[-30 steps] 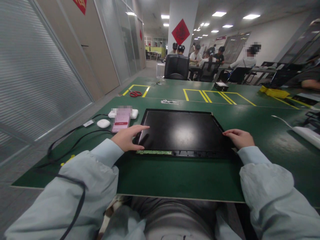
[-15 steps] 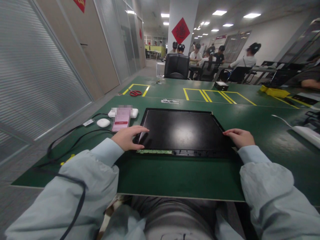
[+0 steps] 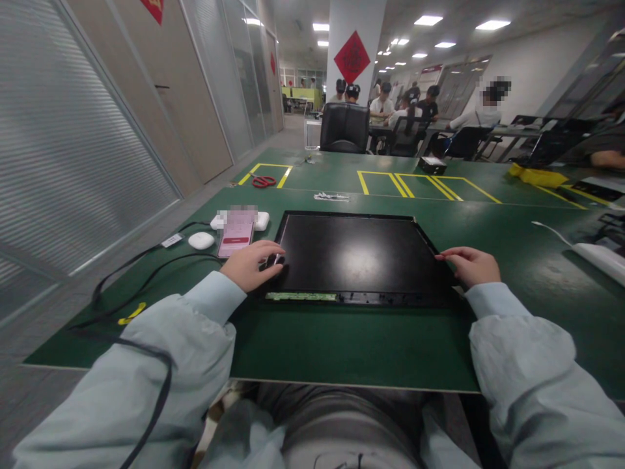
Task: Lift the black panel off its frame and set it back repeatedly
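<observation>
A black LCD display panel (image 3: 342, 254) lies flat on the green table (image 3: 351, 348), screen upward, in a dark frame. Along its near edge runs a narrow green circuit board strip (image 3: 301, 297). My left hand (image 3: 251, 266) is at the panel's left edge, thumb and fingers apart, with a gap between them over the edge. At the right edge, my right hand (image 3: 472, 266) pinches the panel's rim between thumb and forefinger. The undersides of the fingers on both hands are partly hidden.
Left of the panel are a phone (image 3: 235, 238), a white rounded device (image 3: 201, 241) and a black cable (image 3: 146, 348). Farther back lie red-handled scissors (image 3: 263, 182) and a small black box (image 3: 432, 165). A white device (image 3: 600, 260) sits at right. Several people sit behind.
My left thumb has moved up along the left edge, closer to the fingers, and the hand has shifted slightly left. My right hand has moved slightly right; the panel stays in place.
</observation>
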`<state>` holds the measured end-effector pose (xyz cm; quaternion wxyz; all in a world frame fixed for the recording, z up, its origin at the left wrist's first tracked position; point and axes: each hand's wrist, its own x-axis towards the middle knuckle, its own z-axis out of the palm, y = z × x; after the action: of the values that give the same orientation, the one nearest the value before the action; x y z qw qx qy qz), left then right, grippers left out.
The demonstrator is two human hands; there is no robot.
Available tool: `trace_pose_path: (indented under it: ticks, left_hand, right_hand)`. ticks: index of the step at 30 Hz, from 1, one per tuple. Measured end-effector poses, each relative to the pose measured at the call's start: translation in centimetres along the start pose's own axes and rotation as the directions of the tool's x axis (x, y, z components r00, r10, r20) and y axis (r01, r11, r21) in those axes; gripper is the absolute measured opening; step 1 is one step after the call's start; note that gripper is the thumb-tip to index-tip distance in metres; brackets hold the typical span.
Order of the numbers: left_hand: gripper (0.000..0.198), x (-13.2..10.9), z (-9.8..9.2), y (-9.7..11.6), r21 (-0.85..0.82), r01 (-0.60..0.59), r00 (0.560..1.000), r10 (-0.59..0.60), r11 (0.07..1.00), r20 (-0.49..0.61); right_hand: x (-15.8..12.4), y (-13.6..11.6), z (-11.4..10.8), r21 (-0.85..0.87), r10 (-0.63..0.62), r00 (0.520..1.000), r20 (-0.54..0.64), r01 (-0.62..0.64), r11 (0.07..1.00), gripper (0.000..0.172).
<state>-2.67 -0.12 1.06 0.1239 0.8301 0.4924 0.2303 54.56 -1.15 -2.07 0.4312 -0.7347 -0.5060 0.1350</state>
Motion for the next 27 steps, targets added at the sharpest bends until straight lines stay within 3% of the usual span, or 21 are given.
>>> trace_pose_path:
  ticks: [4,11,14,21,27]
  left_hand:
    - [0.056,0.1,0.6,-0.9,0.034,-0.005,1.0,0.006,0.999,-0.029]
    - [0.079,0.1,1.9,-2.2,0.106,0.091,0.991,-0.101,0.99,0.088]
    - [0.077,0.2,1.9,-2.2,0.103,0.093,0.988,-0.104,0.99,0.112]
    - [0.061,0.5,2.0,-2.2,0.078,0.1,0.99,-0.107,0.992,0.092]
    - [0.061,0.5,2.0,-2.2,0.072,0.101,0.99,-0.107,0.992,0.094]
  right_hand:
    - [0.9,-0.2,0.0,0.007,0.108,0.994,-0.034,-0.108,0.994,0.027]
    - [1.1,-0.5,0.6,-0.075,0.028,0.997,0.076,-0.023,0.997,0.024]
    - [1.4,-0.2,0.8,-0.089,0.065,0.991,0.117,-0.055,0.995,0.025]
    - [2.1,0.8,1.0,-0.11,-0.009,0.988,0.156,0.027,0.994,0.023]
    - [2.3,1.1,1.0,-0.121,0.021,0.984,0.177,0.001,0.993,0.027]
